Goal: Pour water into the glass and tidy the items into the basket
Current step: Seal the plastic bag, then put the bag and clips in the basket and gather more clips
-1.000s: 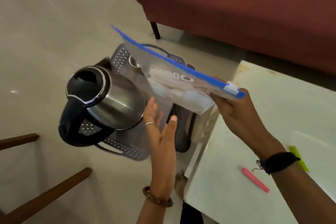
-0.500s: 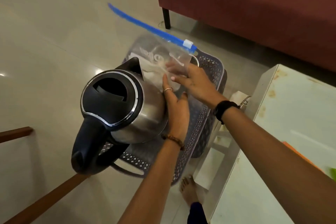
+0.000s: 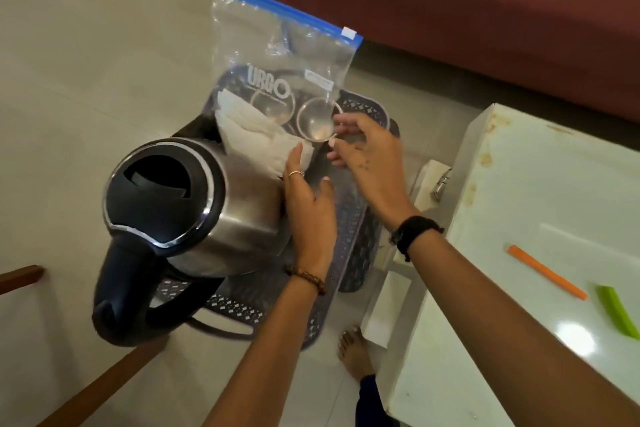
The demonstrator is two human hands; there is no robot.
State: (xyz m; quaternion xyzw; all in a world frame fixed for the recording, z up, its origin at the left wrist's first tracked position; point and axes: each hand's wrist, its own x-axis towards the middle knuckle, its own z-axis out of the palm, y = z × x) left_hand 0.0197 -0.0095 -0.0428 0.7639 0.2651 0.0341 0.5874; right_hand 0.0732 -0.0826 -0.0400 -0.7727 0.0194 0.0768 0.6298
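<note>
Pale floor tiles (image 3: 86, 62) spread under everything, with a dark red sofa (image 3: 485, 10) along the far side. The left hand's (image 3: 308, 204) fingers lay straight and unclenched, flat against the steel kettle's (image 3: 194, 211) side and the foot of the clear zip bag (image 3: 280, 73), gripping nothing. A ring sat on one finger and a beaded bracelet circled the wrist. The right hand's (image 3: 367, 152) fingers were spread and loosely curled, their tips at the rim of a small steel cup (image 3: 315, 123); whether they actually pinched the rim could not be told. A black band wrapped that wrist. The bag stood upright in the dark perforated basket (image 3: 349, 253) on the floor, its blue zipper strip uppermost, with folded white cloth inside at the bottom. The kettle, with black lid and handle, sat in the basket's near end, just beside the bag. To the right stood a white table (image 3: 519, 184) bearing an orange strip (image 3: 547, 272) and a green strip (image 3: 618, 310). A bare foot (image 3: 355, 350) rested near the table's edge.
</note>
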